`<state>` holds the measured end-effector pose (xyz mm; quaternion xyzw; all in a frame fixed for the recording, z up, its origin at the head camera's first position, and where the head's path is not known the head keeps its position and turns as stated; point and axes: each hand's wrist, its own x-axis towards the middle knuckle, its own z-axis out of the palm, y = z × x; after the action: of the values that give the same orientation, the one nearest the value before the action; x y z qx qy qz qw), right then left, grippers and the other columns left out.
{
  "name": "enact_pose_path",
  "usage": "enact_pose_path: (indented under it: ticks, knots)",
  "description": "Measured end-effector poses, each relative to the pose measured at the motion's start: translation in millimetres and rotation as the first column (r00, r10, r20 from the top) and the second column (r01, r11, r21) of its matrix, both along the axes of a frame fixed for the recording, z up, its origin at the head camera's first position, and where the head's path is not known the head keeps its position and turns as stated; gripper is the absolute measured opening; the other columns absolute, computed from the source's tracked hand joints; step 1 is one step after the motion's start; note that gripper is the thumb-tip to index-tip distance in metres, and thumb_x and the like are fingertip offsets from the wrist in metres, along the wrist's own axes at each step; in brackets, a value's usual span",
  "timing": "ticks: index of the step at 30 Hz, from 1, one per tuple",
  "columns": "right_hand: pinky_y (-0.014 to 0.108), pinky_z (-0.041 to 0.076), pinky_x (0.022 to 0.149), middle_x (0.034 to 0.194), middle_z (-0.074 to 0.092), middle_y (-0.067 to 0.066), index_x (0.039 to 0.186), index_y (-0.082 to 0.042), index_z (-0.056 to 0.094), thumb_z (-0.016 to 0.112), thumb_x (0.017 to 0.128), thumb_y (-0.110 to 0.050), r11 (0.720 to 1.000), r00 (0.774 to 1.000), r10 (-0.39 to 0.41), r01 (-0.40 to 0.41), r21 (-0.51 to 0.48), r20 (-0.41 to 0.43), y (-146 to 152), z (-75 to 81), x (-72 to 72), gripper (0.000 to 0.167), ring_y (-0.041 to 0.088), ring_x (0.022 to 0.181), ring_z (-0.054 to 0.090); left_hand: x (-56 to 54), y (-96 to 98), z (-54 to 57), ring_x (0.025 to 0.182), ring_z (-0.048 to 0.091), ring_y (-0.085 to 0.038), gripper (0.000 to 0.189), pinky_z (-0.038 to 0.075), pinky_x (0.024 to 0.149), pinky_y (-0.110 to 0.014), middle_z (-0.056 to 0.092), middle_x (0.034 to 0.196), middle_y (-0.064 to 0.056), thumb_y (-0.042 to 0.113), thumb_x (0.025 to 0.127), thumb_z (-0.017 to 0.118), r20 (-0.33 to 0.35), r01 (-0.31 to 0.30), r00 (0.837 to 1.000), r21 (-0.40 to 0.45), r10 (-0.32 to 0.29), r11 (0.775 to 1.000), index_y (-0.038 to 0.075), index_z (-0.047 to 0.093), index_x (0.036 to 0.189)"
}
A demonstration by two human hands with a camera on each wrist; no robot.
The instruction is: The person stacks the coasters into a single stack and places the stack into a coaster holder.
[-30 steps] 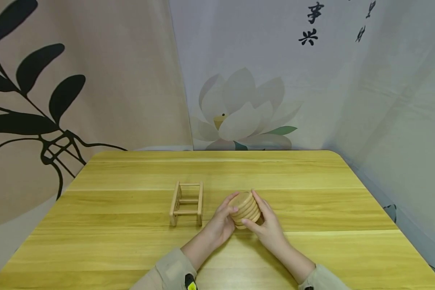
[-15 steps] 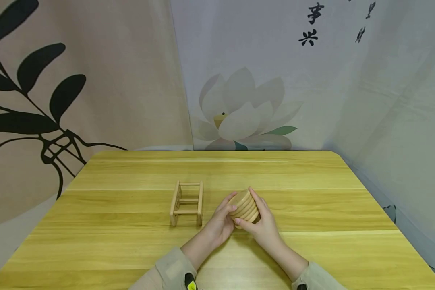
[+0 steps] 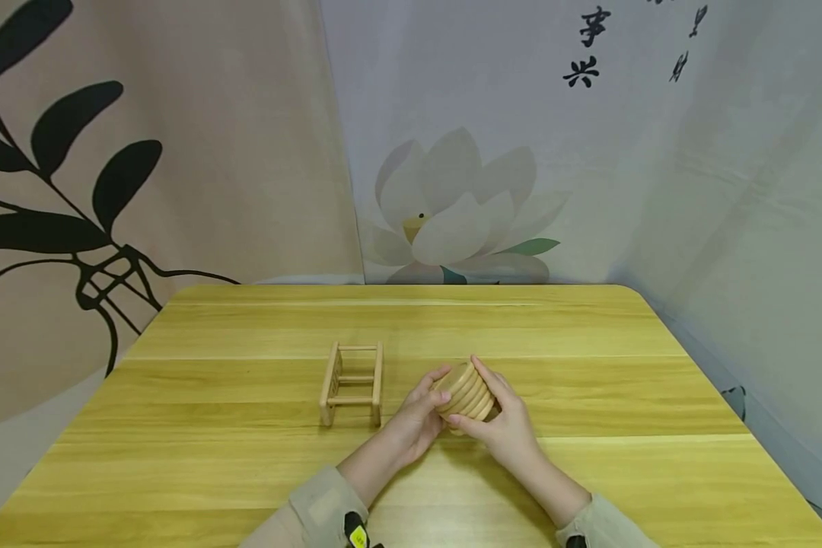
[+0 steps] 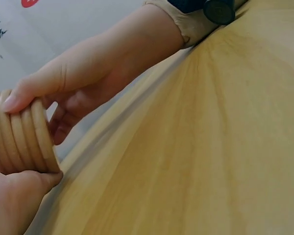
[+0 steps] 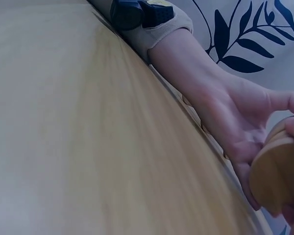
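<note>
A tilted stack of several round wooden coasters point(image 3: 467, 394) is held between both hands, just above the table right of centre. On its left side my left hand point(image 3: 418, 420) grips it, the thumb lying over the edges. From the right my right hand point(image 3: 510, 428) holds it with curled fingers and thumb. In the left wrist view the rims of the coasters point(image 4: 19, 137) show side by side. The flat face of an end coaster point(image 5: 277, 176) is seen in the right wrist view. Some fingers are hidden behind the stack.
A small wooden rack point(image 3: 353, 401) with side frames and crossbars stands on the table point(image 3: 212, 426), left of the hands. Behind the table hangs a printed cloth point(image 3: 479, 91) with a lotus, leaves and dark writing.
The stack and right hand have shifted very slightly, first left and then a little back. Both hands keep their hold, and the rack stays in place.
</note>
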<state>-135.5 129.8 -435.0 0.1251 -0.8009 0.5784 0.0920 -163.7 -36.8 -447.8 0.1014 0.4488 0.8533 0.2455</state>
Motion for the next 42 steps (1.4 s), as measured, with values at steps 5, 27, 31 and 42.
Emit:
enact_pose_path:
  ticks: [5,27,31,42]
  knots:
    - [0.032,0.049,0.088,0.130,0.051,0.010,0.146,-0.015,0.043,0.087,0.068,-0.013,0.999,0.999,0.024,-0.023,0.027,-0.041,5.0,-4.8,-2.7,0.089,0.025,0.111,0.054,-1.3,-4.9,0.3,0.102,0.053,-0.019,0.075,0.043,0.089,-0.030,0.048,0.125,-0.013,0.016,0.082,0.062,-0.038,0.039,0.998,-0.041,-0.041,0.998,0.005,0.022,0.145]
    - [0.043,0.047,0.092,0.130,0.053,0.003,0.142,-0.021,0.048,0.089,0.065,-0.020,0.958,0.975,0.152,-0.105,0.266,-0.164,17.6,1.3,-4.0,0.088,0.027,0.115,0.054,-6.6,-17.1,3.3,0.092,0.064,-0.024,0.072,0.050,0.087,-0.043,0.059,0.112,-0.016,0.004,0.082,0.066,-0.146,0.161,0.968,-0.268,-0.205,0.950,0.005,0.025,0.141]
    - [0.044,0.047,0.091,0.129,0.054,0.003,0.141,-0.019,0.050,0.090,0.063,-0.018,0.945,0.966,0.169,-0.103,0.311,-0.195,18.4,4.6,-3.6,0.088,0.026,0.114,0.054,-5.8,-18.1,4.4,0.091,0.064,-0.027,0.069,0.051,0.085,-0.046,0.057,0.114,-0.018,0.000,0.083,0.064,-0.143,0.169,0.966,-0.274,-0.214,0.947,0.006,0.026,0.140]
    - [0.050,0.048,0.087,0.129,0.054,0.003,0.139,-0.012,0.052,0.090,0.063,-0.022,0.910,0.956,0.193,-0.091,0.404,-0.220,17.6,11.7,-0.5,0.085,0.026,0.115,0.049,-4.1,-19.3,4.8,0.087,0.064,-0.028,0.073,0.053,0.079,-0.046,0.057,0.112,-0.018,0.002,0.081,0.067,-0.134,0.175,0.966,-0.288,-0.220,0.942,0.011,0.024,0.140]
